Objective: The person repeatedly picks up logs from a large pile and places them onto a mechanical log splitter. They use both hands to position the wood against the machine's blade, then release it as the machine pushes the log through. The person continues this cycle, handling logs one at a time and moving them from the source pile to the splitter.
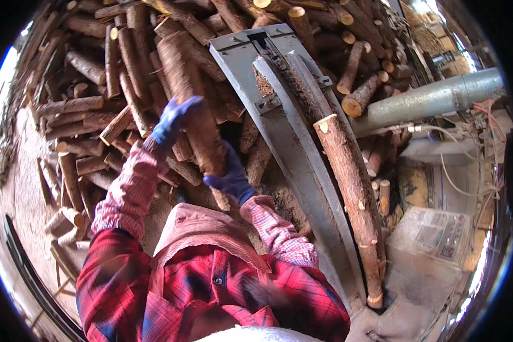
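A thick, bark-covered log (202, 134) is held in front of me, slanting from upper left down toward my chest and slightly smeared by motion. My left hand (175, 121), in a blue-purple glove, is closed on its left side near the middle. My right hand (233, 175), gloved the same way, grips the log's near end from the right; some of its fingers are hidden. To the right, a longer log (350, 182) with trimmed knots lies lengthwise in the metal trough (308, 139) of a grey machine. Neither hand touches that one.
A large heap of cut logs (85, 114) fills the far side and the left. A thick metal pipe (427, 100) crosses at the right, with loose hoses (456, 176) below it. A dusty control panel (453, 236) stands right of the trough.
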The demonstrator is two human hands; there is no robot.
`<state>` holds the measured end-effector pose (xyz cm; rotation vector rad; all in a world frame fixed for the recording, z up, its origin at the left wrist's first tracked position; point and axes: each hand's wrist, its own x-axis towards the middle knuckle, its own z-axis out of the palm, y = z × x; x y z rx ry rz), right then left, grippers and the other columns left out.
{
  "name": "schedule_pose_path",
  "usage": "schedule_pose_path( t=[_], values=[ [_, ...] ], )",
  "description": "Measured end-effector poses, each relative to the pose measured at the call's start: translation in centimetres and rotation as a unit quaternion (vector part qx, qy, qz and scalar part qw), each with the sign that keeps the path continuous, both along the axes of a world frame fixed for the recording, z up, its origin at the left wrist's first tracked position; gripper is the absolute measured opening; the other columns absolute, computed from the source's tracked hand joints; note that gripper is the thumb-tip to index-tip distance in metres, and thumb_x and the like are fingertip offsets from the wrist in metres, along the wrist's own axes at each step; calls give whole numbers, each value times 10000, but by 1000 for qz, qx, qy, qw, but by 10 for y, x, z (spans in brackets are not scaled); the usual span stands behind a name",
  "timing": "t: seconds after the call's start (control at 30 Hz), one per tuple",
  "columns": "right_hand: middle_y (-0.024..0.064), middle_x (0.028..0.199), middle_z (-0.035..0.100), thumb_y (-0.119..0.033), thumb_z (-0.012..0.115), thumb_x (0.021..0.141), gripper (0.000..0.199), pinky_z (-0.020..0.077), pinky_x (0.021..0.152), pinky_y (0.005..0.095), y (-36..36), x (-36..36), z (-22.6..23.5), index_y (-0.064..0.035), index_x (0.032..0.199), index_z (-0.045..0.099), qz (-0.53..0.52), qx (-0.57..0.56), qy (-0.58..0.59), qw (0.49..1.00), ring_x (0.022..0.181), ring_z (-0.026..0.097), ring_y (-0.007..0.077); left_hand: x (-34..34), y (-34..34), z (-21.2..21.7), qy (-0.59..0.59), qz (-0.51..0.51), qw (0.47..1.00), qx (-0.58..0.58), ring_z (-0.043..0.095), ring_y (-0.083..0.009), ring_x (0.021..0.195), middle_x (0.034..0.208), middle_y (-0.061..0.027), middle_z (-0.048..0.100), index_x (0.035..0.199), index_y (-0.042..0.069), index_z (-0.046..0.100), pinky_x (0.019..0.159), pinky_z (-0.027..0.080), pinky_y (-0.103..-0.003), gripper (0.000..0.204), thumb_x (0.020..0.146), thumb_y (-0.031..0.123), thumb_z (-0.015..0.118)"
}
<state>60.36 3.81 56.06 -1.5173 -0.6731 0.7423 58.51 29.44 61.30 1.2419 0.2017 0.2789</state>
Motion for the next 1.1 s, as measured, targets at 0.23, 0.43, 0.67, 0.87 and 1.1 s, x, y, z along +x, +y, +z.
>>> schedule_pose_path(
  t=[0.23,0.43,0.67,0.87,1.1],
  values=[
    [124,1182,589,-115,844,661,945,497,918,340,-38,164,147,-53,1434,304,-42,23,-259,965,1045,580,202,46,-100,170,-144,74,986,39,509,-192,1199,1318,-100,532,1371,44,446,1014,424,-330,540,893,164,667],
    [145,1251,526,-101,890,583,1047,483,933,327,-71,291,173,-71,1438,287,-29,-127,-310,942,1095,549,234,-9,-92,105,62,38,995,65,516,-192,1191,1282,-142,546,1352,-35,429,1054,381,-307,679,831,261,748],
    [144,1314,472,-262,888,529,1051,393,1042,364,-128,308,87,-14,1394,344,-13,-193,-311,931,1177,483,264,-193,-6,-32,309,173,934,52,563,-145,863,944,-28,620,1111,38,626,751,465,-307,458,809,363,738],
    [188,1382,418,-197,824,681,927,315,1095,395,-109,238,134,19,1421,309,-125,-210,-468,849,1272,417,300,-207,54,-90,369,178,912,-36,498,-105,673,734,-3,551,935,56,661,586,402,-295,346,816,378,707],
    [241,1373,452,-396,734,725,812,365,1070,481,52,140,110,11,1356,427,25,-268,-657,704,1254,461,399,-82,158,-216,376,2,906,197,552,-197,732,849,-84,597,1017,20,649,623,426,-358,452,811,418,702]
  ],
)
